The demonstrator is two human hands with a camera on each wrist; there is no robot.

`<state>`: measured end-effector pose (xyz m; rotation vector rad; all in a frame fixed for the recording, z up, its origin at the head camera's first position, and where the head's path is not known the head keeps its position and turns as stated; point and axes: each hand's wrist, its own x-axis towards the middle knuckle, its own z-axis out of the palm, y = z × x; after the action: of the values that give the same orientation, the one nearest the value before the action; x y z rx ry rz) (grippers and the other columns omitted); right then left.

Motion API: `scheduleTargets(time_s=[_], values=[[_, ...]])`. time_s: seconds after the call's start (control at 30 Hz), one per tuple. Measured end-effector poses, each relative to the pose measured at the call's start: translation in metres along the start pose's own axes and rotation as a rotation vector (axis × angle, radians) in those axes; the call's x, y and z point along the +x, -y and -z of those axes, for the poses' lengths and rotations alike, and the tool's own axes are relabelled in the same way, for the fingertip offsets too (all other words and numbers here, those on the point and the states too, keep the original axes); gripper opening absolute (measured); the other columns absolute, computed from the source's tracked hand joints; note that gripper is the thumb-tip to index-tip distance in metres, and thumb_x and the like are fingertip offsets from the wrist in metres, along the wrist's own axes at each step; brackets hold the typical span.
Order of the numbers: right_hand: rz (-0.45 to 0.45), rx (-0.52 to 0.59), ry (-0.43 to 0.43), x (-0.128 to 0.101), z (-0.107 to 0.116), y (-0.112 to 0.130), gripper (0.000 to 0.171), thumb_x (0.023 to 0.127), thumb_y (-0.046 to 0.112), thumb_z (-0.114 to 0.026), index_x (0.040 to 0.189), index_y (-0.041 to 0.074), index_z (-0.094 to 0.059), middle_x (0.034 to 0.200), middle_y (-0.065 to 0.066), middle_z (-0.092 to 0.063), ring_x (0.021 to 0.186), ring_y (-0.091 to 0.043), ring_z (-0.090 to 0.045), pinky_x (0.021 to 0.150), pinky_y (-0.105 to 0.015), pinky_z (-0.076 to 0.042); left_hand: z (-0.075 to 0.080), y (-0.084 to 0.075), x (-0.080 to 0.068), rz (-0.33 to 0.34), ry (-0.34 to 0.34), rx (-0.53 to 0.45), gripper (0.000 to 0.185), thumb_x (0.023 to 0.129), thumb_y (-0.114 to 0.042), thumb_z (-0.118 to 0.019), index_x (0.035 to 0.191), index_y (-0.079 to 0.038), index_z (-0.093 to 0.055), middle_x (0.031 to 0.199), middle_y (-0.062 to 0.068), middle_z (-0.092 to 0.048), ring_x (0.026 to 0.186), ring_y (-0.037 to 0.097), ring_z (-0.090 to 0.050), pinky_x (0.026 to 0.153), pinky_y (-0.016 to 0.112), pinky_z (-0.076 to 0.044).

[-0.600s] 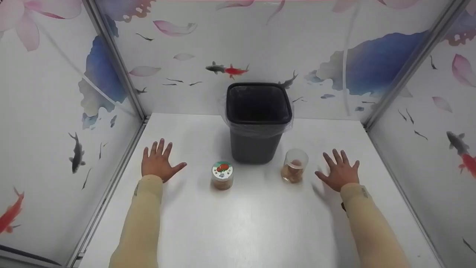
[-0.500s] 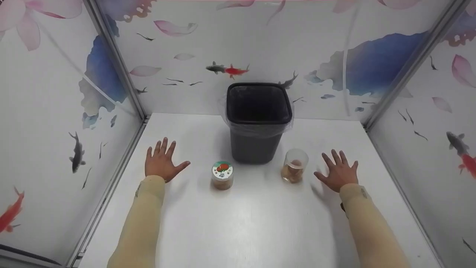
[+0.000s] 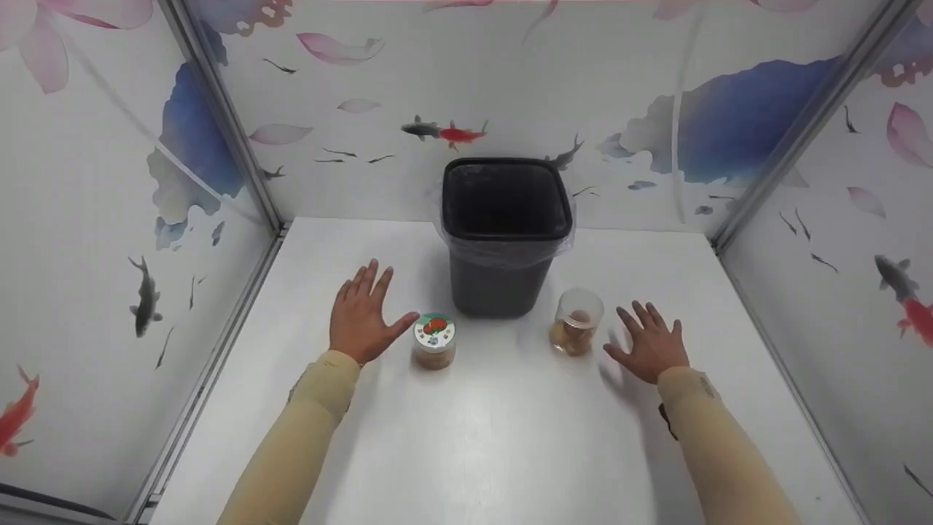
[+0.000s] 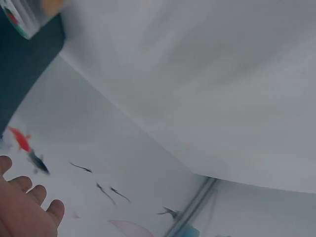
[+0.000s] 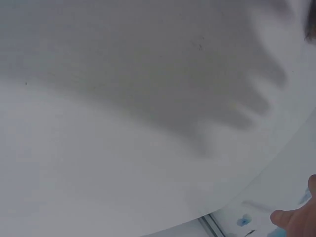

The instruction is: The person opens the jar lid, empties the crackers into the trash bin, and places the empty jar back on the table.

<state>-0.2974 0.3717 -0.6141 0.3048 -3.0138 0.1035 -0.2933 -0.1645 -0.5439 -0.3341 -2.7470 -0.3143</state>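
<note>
A small jar (image 3: 434,342) with a white printed lid and brownish contents stands on the white table (image 3: 466,437), in front of a black bin (image 3: 506,233). My left hand (image 3: 362,316) is open, fingers straight, just left of the jar, its thumb almost at the lid. A clear lidless jar (image 3: 576,322) holding something brown stands to the right of the bin. My right hand (image 3: 649,343) is open with spread fingers just right of it, not touching. The left wrist view shows the lidded jar (image 4: 23,15) at the top left corner and my fingertips (image 4: 29,207).
The bin, lined with a clear bag, stands at the middle back of the table. Walls printed with fish and petals (image 3: 452,135) close in the left, back and right sides. The right wrist view shows only table surface and a hand shadow.
My left hand has moved right and forward, from well clear of the lidded jar to right beside it. My right hand has shifted slightly left towards the clear jar.
</note>
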Motion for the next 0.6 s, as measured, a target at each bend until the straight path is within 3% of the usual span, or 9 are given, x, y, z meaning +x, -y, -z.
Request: scheduleTargets(time_s=[0.2,0.33,0.47,0.6], values=[[0.012,0.049,-0.007,-0.001,-0.009,0.007,0.084,0.091,0.067,-0.054,0.153,0.013,-0.039,0.158,-0.019,-0.031,0.146,-0.040,-0.021,0.106,-0.076,-0.012,-0.004,-0.059,-0.001,-0.222,-0.146,-0.124,0.090,0.086,-0.073,-0.055,0.152,-0.013,-0.041,0.156,0.009,-0.037,0.143,0.025,-0.032,0.115,0.044,-0.028],[0.016,0.074,-0.011,0.001,-0.012,0.010,0.082,0.092,0.063,-0.056,0.154,0.012,-0.038,0.158,-0.019,-0.030,0.146,-0.040,-0.020,0.107,-0.075,-0.012,-0.014,-0.096,-0.003,-0.346,-0.184,-0.158,0.087,0.088,-0.071,-0.055,0.151,-0.014,-0.042,0.154,0.008,-0.040,0.141,0.023,-0.036,0.113,0.043,-0.031],[0.011,0.092,-0.006,0.000,-0.014,0.014,0.082,0.092,0.064,-0.054,0.154,0.012,-0.038,0.158,-0.019,-0.030,0.146,-0.040,-0.021,0.107,-0.074,-0.013,-0.033,-0.126,-0.008,-0.378,-0.132,-0.170,0.084,0.087,-0.068,-0.058,0.152,-0.017,-0.041,0.155,0.005,-0.040,0.141,0.022,-0.037,0.112,0.044,-0.033],[0.006,0.098,0.001,-0.001,-0.017,0.018,0.083,0.093,0.065,-0.051,0.154,0.012,-0.037,0.158,-0.019,-0.030,0.146,-0.039,-0.021,0.108,-0.073,-0.013,-0.059,-0.145,-0.011,-0.344,-0.015,-0.174,0.083,0.089,-0.069,-0.055,0.154,-0.020,-0.039,0.156,0.004,-0.039,0.141,0.021,-0.037,0.112,0.044,-0.034]])
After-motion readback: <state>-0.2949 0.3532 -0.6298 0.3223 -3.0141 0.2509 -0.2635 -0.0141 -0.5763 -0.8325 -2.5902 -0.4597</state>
